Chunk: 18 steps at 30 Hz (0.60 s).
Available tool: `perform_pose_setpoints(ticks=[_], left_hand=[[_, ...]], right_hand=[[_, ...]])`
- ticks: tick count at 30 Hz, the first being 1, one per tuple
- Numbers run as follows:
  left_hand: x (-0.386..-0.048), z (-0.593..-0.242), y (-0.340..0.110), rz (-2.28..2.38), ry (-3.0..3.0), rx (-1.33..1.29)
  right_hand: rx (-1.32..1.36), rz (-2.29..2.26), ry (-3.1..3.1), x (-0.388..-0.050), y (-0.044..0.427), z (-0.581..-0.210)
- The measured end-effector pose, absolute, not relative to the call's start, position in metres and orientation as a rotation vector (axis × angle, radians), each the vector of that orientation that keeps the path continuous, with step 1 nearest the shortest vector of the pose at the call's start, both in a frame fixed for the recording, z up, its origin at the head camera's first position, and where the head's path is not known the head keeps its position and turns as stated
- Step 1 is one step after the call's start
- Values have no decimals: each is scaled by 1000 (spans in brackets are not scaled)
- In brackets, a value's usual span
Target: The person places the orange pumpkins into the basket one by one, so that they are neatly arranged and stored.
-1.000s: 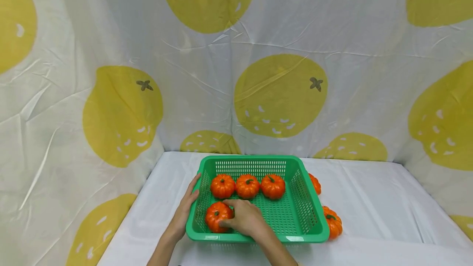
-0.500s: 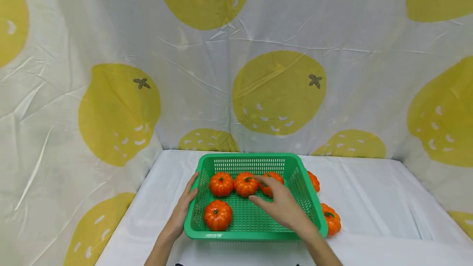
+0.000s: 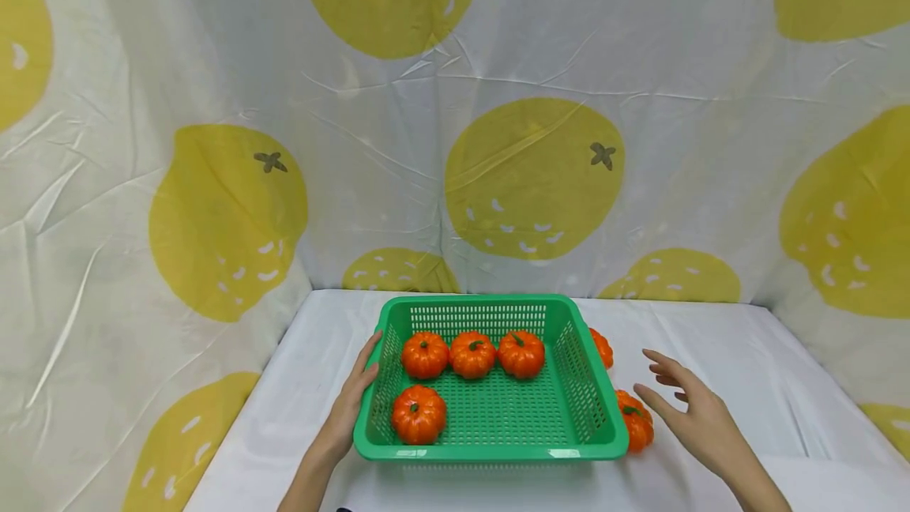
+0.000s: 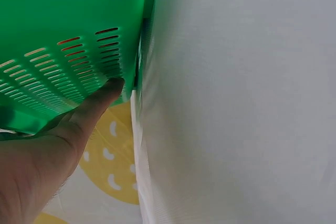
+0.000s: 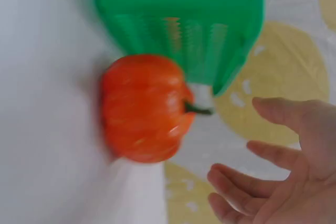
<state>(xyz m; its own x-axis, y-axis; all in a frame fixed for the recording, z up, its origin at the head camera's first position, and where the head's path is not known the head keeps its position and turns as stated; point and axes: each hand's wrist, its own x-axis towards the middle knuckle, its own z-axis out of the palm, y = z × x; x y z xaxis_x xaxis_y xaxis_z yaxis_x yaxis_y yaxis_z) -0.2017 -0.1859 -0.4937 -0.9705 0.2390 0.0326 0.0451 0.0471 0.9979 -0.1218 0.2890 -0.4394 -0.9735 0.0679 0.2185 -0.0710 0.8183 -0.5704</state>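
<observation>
A green plastic basket (image 3: 490, 453) stands on the white table. Inside it, three orange pumpkins (image 3: 472, 355) line the back, and another pumpkin (image 3: 419, 415) sits at the front left. My left hand (image 3: 347, 409) rests against the basket's left side with its fingers extended; in the left wrist view a straight finger (image 4: 100, 100) touches the slotted outer wall. My right hand (image 3: 700, 421) hovers just right of a pumpkin (image 3: 637, 421) outside the basket, fingers spread and holding nothing. In the right wrist view that pumpkin (image 5: 147, 108) lies apart from the fingertips.
Another pumpkin (image 3: 603, 348) lies farther back outside the basket's right wall, partly hidden by it. White cloth with yellow lemon prints (image 3: 536, 180) hangs behind and on both sides. The white table surface (image 3: 739, 385) extends to the right.
My right hand has let go of the front-left pumpkin, left the basket and moved right to beside the outer pumpkin. The left hand has stayed against the basket.
</observation>
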Motion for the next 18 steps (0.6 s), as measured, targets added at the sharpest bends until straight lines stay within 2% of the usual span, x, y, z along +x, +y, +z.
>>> perform_pose_setpoints(ticks=[9,18], left_hand=[[-202,-494,-187,2053,2164,303],[-202,-494,-187,2058,2151,313]], right_hand=[[-1,1052,-2888,-108,315,-485],[-17,1124,-2965,-110,311,-498]])
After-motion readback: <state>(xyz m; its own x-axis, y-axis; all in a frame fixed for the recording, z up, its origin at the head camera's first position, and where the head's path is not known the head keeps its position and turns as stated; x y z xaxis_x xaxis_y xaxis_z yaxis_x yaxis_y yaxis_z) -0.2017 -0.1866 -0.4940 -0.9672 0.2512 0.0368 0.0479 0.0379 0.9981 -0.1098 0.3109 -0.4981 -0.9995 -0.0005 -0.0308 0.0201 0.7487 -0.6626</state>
